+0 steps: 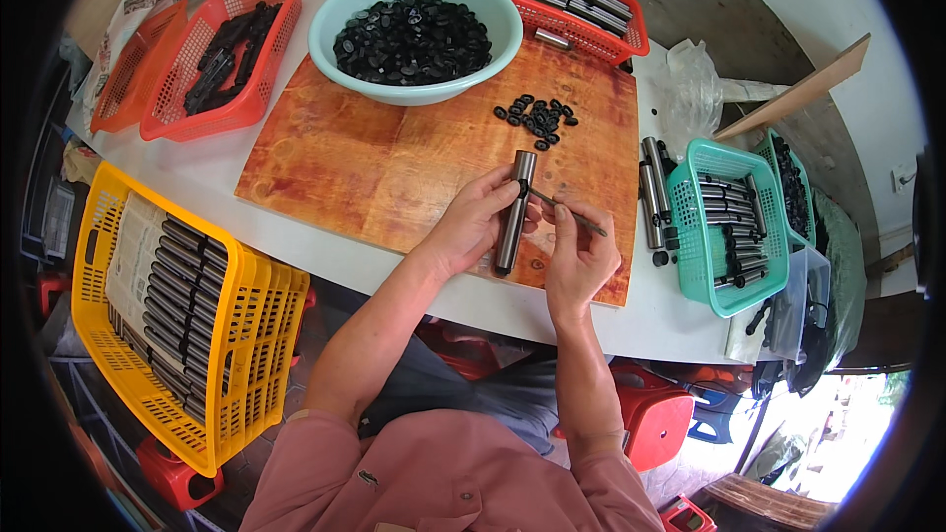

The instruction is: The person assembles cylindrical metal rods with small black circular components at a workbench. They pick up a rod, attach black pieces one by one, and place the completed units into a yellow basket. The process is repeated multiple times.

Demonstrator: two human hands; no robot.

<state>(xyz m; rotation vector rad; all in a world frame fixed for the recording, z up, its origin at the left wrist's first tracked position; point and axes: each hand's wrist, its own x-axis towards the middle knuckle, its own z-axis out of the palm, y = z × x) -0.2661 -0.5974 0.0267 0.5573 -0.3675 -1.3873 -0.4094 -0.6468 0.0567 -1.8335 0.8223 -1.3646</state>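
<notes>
My left hand (473, 222) grips a grey metal tube (514, 212), held upright over the wooden board (384, 167). My right hand (579, 254) pinches a thin metal pick (570, 212) whose tip touches the tube near its upper end. A small pile of black rings (537, 116) lies on the board just beyond the tube. Behind it stands a pale green bowl (340, 25) full of the same black rings.
A yellow crate (251, 335) of grey tubes sits at my left. Red baskets (241, 108) hold black parts at the back left; another red basket (581, 0) holds tubes. A teal basket (705, 256) of tubes stands right, with loose tubes (652, 192) beside it.
</notes>
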